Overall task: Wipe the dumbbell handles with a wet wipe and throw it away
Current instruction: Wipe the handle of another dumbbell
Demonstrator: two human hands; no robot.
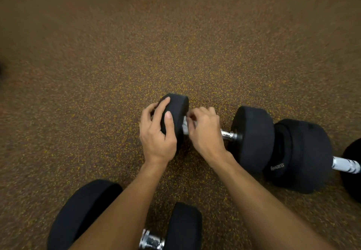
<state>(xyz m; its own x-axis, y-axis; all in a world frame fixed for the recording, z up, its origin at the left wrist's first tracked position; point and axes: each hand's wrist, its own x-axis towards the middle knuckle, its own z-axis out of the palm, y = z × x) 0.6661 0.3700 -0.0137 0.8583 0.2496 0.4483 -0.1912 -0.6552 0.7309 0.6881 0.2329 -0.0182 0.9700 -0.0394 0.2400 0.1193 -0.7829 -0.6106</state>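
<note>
A speckled brown rubber floor (117, 54) fills the view. At seven o'clock, along the lower edge, a near dumbbell (84, 212) is seen lying. Its black heads are partly hidden by the forearms, and a stretch of chrome bar shows between them.

Just left of centre, the left hand (156, 134) is curled round the left head (177, 107) of the middle dumbbell (254, 138). The fingers are laid over the head's outer face and the thumb is pressed on its rim.

On the three o'clock side of that head, a white wet wipe (185, 125) is seen wrapped on the handle (227, 134), against the head's inner face. The right hand (205, 130) is closed over wipe and handle, with the fingers curled round both. Only a short chrome length of handle is left showing between this hand and the right head.

At four o'clock, a third dumbbell (304, 156) is laid just beside the middle one. Whether the neighbouring heads touch cannot be told. Its pale bar runs off toward the right edge.
</note>
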